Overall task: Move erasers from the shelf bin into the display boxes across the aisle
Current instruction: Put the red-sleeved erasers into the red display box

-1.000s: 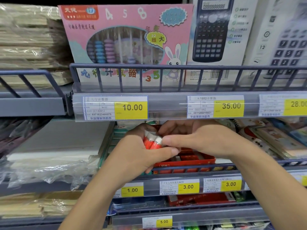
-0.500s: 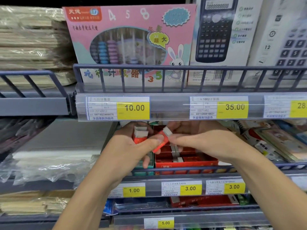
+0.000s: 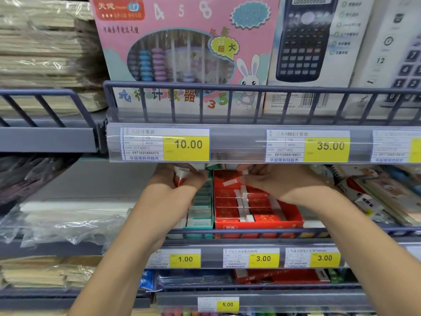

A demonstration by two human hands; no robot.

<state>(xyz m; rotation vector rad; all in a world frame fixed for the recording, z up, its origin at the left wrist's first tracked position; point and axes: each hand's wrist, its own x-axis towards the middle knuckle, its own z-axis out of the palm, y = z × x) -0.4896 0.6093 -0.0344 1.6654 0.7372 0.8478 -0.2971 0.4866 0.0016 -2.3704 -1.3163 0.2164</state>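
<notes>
Head view is showing the left hand point(image 3: 176, 190) still gripping erasers point(image 3: 181, 175) while the right hand point(image 3: 271, 181), having passed one over, is pinching another point(image 3: 231, 181) from the red bin point(image 3: 257, 224).

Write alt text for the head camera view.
Two hands reach under a shelf edge: the left hand grips red and white erasers, the right hand pinches another over a red box of erasers. Above stand a pink abacus box and yellow price tags.

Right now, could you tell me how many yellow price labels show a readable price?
6: 10.00 and 35.00 on the upper rail; 1.00, 3.00, 3.00 below; 5.00 lowest. Another is cut off.
</notes>
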